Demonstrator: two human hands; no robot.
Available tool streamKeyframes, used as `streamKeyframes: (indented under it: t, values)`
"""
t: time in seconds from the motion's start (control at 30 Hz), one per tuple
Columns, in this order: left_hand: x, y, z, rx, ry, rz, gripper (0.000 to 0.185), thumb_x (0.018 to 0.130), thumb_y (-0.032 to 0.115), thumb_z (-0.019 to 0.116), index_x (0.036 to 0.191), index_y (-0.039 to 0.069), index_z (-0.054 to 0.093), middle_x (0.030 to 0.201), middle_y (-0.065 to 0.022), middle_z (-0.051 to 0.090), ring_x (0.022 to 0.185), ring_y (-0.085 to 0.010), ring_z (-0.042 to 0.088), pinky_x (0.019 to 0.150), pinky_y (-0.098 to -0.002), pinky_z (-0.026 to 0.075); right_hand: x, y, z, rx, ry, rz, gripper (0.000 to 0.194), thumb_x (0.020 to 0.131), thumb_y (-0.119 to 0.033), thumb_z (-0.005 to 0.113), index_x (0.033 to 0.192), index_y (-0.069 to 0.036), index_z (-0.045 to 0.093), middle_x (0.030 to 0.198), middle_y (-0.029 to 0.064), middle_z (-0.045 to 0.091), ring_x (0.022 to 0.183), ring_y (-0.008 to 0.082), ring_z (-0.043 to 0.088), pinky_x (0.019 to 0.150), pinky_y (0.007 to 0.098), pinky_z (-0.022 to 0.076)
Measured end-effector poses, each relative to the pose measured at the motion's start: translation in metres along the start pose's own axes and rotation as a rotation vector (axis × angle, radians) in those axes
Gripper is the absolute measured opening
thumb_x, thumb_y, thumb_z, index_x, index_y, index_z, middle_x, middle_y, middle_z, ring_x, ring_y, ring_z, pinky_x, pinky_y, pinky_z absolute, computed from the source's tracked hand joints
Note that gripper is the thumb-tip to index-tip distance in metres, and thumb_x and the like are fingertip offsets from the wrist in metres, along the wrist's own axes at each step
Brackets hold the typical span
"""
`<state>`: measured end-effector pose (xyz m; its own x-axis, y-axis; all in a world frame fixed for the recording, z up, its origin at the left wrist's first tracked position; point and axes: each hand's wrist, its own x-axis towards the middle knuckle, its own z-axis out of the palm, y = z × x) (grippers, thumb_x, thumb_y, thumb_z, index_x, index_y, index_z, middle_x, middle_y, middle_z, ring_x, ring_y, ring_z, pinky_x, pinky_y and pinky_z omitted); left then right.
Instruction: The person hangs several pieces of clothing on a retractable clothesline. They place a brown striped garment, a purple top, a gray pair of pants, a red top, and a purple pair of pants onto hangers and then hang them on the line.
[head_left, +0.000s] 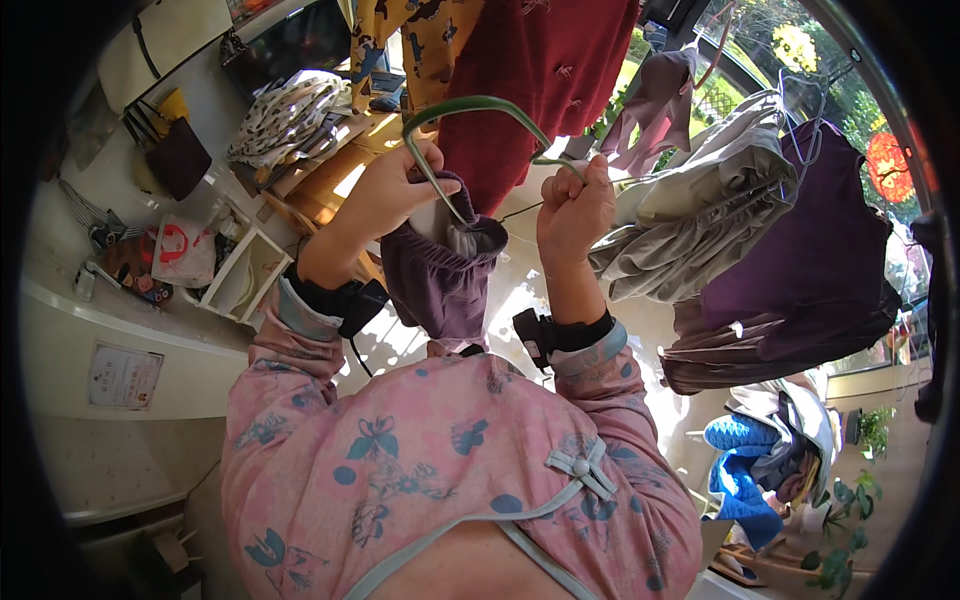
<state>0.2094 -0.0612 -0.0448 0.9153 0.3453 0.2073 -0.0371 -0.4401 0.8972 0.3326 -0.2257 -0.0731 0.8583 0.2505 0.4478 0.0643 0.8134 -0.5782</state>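
Observation:
My left hand (390, 199) pinches the gathered waistband of a purple garment (442, 281) between thumb and fingers, near a green clothes hanger (480, 105). One end of the hanger reaches down into the garment's opening. My right hand (574, 206) is closed around the hanger's other end, to the right of the garment. The garment hangs below the waistband in front of my chest. Behind the hanger, a dark red garment (517, 97) hangs down.
Grey gathered clothing (697, 202) and a dark purple garment (795, 262) hang at the right by the window. Yellow patterned trousers (420, 45) hang at the top. A wooden table (364, 154) bears folded cloth (292, 116). A white open box (247, 274) stands at the left.

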Motion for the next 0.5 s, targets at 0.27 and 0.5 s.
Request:
streamKeyframes:
  t: [0.27,0.5]
  values:
    - [-0.003,0.013,-0.003,-0.353,-0.06,0.064,0.02,0.076,0.01,0.071,0.083,0.007,0.052,0.075,0.0062,0.051,0.07,-0.0013,0.048,0.061,-0.0154,0.038,-0.034,0.052,-0.002,0.096,0.0,0.222,0.034,0.093,-0.023,0.046,0.063,-0.008,0.039,0.055,-0.0001,0.037,0.046,0.0094,0.029,0.043,0.0259,0.0253]
    - [-0.024,0.007,-0.054,-0.128,0.073,-0.002,0.019,0.077,0.01,0.07,0.085,0.007,0.053,0.074,0.0068,0.048,0.064,-0.0019,0.041,0.055,-0.0159,0.031,0.003,0.038,-0.042,-0.446,-0.108,0.051,0.034,0.093,-0.025,0.048,0.067,-0.005,0.048,0.056,-0.0031,0.039,0.048,0.0049,0.033,0.043,0.0212,0.0272]
